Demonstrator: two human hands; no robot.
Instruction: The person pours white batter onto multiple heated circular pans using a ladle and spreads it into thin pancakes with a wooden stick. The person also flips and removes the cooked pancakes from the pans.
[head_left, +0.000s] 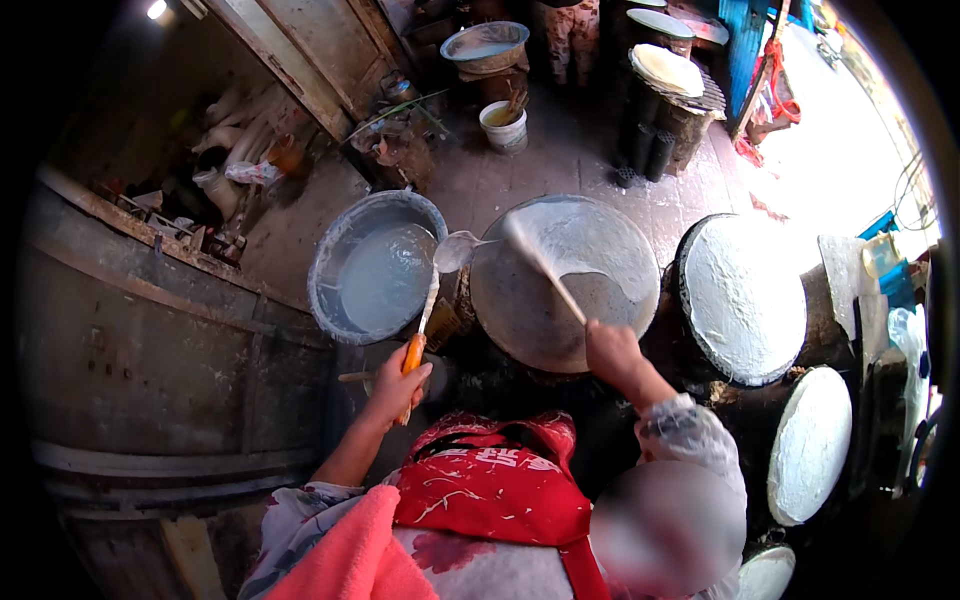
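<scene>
A batter ladle (454, 253) with an orange handle is in my left hand (400, 384), its bowl tilted between the basin and the griddle. Pale liquid batter fills part of the grey basin (324, 289) at the left. My right hand (616, 355) grips a wooden-handled spreader (564, 295), whose blurred head is over the round griddle (517, 337). A thin layer of white batter (592, 232) covers the griddle's far and right parts; the near and left parts show bare surface.
To the right are several batter-covered griddles, including a large one (742, 300) and an upright-looking oval one (810, 446). Beyond stand a white bucket (505, 142), a wide basin (486, 64) and stacked flatbreads (667, 69). Another person's legs (574, 37) show at the back.
</scene>
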